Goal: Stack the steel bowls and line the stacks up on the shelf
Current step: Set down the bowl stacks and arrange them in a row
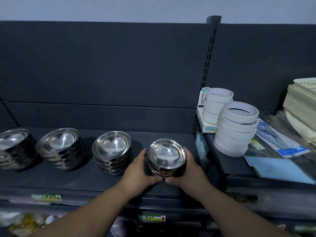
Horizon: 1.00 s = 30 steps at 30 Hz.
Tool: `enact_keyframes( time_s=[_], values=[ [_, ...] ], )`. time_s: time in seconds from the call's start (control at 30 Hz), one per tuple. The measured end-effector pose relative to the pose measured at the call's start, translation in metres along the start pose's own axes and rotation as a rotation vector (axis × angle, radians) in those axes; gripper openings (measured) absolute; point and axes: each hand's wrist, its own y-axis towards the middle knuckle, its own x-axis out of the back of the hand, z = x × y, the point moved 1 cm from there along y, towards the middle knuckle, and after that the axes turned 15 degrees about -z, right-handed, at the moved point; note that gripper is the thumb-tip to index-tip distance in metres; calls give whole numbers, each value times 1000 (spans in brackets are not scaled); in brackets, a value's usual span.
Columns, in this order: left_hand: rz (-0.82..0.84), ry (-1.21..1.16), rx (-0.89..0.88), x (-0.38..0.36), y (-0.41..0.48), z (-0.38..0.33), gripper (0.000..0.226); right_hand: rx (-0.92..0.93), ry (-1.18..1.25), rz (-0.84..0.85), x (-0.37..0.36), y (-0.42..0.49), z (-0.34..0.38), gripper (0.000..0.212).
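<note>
A stack of steel bowls (165, 155) stands on the dark shelf (85, 178) at the right end of a row. My left hand (140, 170) grips its left side and my right hand (189, 168) grips its right side, thumbs nearly meeting at the front. To the left stand three more stacks of steel bowls: one close by (112, 149), one in the middle (59, 147), and one at the left frame edge (13, 145). The stacks are spaced apart in a line.
A slotted upright post (207, 74) bounds the shelf on the right. Beyond it stand two stacks of white tape rolls (236, 129), a small box (203, 115), flat packets (280, 151) and cream trays (301, 106). Price labels (152, 218) run along the shelf's front edge.
</note>
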Motion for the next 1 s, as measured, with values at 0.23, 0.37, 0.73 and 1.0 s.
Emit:
enact_keyframes(
  time_s=[0.23, 0.37, 0.73, 1.0],
  values=[
    [-22, -78, 16, -7, -2, 7, 92, 14, 93, -34, 3, -2, -8, 100],
    [-12, -65, 18, -7, -1, 12, 93, 17, 108, -27, 3, -2, -12, 101],
    [-19, -54, 22, -13, -5, 21, 87, 1, 119, -23, 2, -5, -16, 103],
    [-15, -150, 49, -5, -6, 13, 119, 7, 123, -27, 7, -5, -11, 113]
  ],
)
